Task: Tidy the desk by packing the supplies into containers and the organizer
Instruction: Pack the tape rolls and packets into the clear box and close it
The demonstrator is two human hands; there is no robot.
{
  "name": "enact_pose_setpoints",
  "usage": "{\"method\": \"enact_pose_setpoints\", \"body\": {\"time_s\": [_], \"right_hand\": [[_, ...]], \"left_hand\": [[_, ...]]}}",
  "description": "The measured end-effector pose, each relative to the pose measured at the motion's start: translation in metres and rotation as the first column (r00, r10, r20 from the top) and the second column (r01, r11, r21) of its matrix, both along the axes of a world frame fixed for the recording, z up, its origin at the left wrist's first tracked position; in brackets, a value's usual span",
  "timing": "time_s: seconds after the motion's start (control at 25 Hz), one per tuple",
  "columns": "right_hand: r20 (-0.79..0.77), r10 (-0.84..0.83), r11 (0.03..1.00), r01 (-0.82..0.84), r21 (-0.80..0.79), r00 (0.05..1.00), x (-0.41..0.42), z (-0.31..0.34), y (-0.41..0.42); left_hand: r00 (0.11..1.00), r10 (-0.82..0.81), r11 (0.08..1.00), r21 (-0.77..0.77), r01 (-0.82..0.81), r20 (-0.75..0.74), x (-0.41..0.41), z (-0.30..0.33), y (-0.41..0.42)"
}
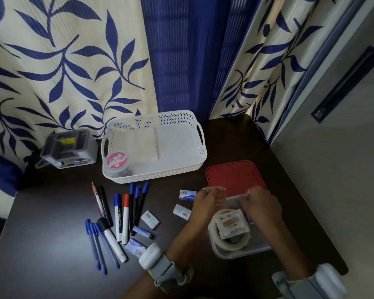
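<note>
A clear plastic container (pixel 242 252) sits at the desk's front right and holds a roll of tape (pixel 230 244) and a cream square piece (pixel 232 225). My right hand (pixel 262 207) curls over the container's far rim. My left hand (pixel 205 201) reaches to the same rim with blurred fingers, so its hold is unclear. The red lid (pixel 233 175) lies flat just behind. Several pens and markers (pixel 119 214) lie in a row on the left. Small staple boxes (pixel 187 194) and erasers (pixel 150 219) lie between them and my hands.
A white lattice basket (pixel 181 169) at the back holds paper and a pink-lidded tub (pixel 116 161). A grey desk organizer (pixel 67 148) stands at the back left. A leaf-patterned curtain hangs behind the dark desk (pixel 52 223). The desk's right edge drops off near the container.
</note>
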State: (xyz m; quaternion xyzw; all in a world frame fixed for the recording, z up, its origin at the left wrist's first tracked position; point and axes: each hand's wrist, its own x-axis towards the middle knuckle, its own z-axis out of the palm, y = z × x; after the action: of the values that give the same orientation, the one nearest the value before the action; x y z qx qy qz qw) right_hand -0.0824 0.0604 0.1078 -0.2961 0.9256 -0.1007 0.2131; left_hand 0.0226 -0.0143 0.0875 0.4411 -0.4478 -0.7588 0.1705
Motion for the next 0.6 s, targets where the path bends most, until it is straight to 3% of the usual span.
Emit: {"method": "enact_pose_setpoints", "body": {"time_s": [0.12,0.28,0.6], "right_hand": [[-0.041,0.121,0.992,-0.123,-0.038,0.992,0.015,0.022,-0.035],[-0.005,0.214,0.976,-0.214,-0.047,0.977,0.031,0.004,-0.084],[0.081,0.507,0.847,-0.514,0.138,0.858,0.059,-0.059,-0.132]], "left_hand": [[0.994,0.107,0.994,0.011,-0.107,0.025,0.008,-0.006,-0.017],[0.976,0.187,0.982,0.0,-0.188,0.11,0.019,-0.019,-0.037],[0.942,0.218,0.973,0.022,-0.231,0.255,0.036,-0.037,-0.059]]}}
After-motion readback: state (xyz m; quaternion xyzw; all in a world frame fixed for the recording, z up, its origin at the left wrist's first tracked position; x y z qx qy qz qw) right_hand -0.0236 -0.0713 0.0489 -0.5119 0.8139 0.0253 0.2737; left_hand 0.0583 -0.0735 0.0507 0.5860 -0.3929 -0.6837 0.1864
